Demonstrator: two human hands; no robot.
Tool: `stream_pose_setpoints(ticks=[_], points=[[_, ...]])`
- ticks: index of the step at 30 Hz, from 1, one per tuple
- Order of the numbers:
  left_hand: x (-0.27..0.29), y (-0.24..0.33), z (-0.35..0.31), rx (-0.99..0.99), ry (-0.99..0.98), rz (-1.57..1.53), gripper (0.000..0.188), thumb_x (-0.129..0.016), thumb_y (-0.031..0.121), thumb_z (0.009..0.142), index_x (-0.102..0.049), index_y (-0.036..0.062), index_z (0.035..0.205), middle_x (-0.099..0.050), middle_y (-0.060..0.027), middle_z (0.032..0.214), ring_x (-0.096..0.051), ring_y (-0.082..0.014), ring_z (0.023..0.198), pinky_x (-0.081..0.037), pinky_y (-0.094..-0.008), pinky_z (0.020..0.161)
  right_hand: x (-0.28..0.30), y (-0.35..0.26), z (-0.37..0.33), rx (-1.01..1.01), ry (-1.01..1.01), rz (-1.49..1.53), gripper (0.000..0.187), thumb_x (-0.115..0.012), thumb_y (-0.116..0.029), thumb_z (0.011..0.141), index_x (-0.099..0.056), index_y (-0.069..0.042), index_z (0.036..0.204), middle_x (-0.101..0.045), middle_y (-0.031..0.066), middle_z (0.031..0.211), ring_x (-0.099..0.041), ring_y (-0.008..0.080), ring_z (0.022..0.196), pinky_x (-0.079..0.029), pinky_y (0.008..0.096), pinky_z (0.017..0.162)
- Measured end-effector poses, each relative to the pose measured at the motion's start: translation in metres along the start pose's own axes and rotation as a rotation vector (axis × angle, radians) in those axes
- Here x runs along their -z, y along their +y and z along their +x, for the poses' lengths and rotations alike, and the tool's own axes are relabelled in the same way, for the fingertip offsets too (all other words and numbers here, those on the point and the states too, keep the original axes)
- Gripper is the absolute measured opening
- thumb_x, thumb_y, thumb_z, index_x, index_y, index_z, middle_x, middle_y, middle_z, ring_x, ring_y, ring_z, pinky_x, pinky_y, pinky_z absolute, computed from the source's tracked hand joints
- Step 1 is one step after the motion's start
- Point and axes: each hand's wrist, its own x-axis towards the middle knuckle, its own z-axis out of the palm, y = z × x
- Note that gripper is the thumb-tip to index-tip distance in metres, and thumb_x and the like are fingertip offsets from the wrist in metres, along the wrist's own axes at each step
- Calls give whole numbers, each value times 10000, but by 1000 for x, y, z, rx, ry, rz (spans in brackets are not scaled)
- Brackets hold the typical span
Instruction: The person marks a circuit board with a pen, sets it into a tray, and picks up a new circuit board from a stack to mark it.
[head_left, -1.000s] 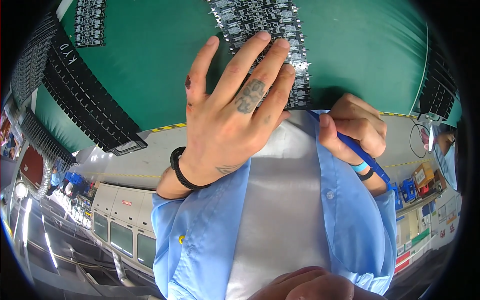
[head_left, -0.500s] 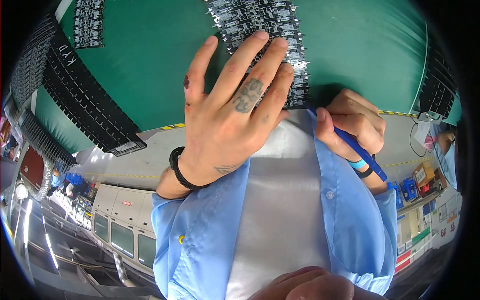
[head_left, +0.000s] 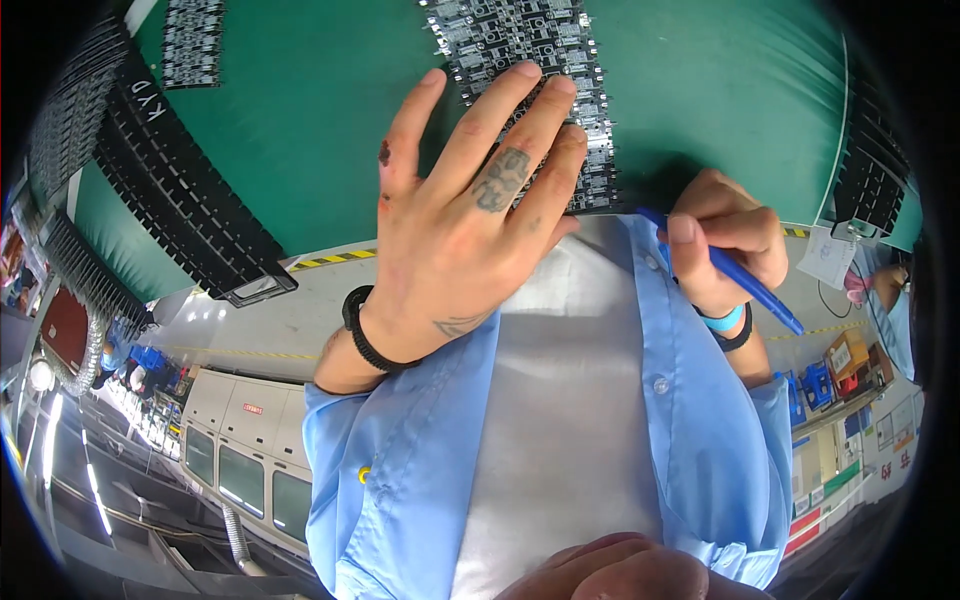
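Note:
A panel of small black and silver circuit boards [head_left: 525,38] lies on the green table mat, running from the top edge of the picture down to the table's near edge. My left hand [head_left: 465,235] rests flat over its lower part with the fingers spread, hiding some of the boards. Just right of the panel's near end, my right hand [head_left: 730,240] pinches a slim blue pen-like tool [head_left: 757,290] between thumb and fingers. One end of the tool points toward the panel's lower right corner, the other slants down to the right. Its exact kind is not clear.
On the left stands a long black slotted rack [head_left: 185,195], with another board panel [head_left: 193,42] beyond it. More black racks [head_left: 872,170] sit at the right edge, near another person's arm [head_left: 888,290]. The green mat [head_left: 320,130] ends at a yellow-black striped edge.
My right hand has shifted slightly right, and the blue tool with it, now lying at a flatter slant. My left hand stays on the panel almost unmoved.

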Motion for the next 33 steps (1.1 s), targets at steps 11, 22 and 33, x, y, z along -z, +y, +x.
stream_pose_setpoints(ticks=[11,22,33], points=[[37,-6,15,11,71,-40,470,-814,364,824,-719,94,1197,-676,-84,1354,-550,-283,1383,-355,-512,1190,24,-19,0,165,-133,-240,323,-870,-212,873,-675,-6,1027,-712,142,806,-617,270,639,-501,378,581],[15,-59,70,96,-17,-22,217,-685,230,970,-695,24,1036,-735,-176,990,-697,-383,1018,-516,-552,881,-4,-7,-10,156,-170,-601,473,-953,-65,653,-671,-50,1033,-570,80,786,-538,295,758,-424,420,720],[51,-108,61,42,-172,-467,201,-762,162,926,-768,10,1058,-787,-123,927,-740,-217,842,-570,-365,740,2,-4,-17,106,-37,-569,479,-959,-86,668,-661,-43,1040,-612,97,831,-583,310,816,-473,425,751]])
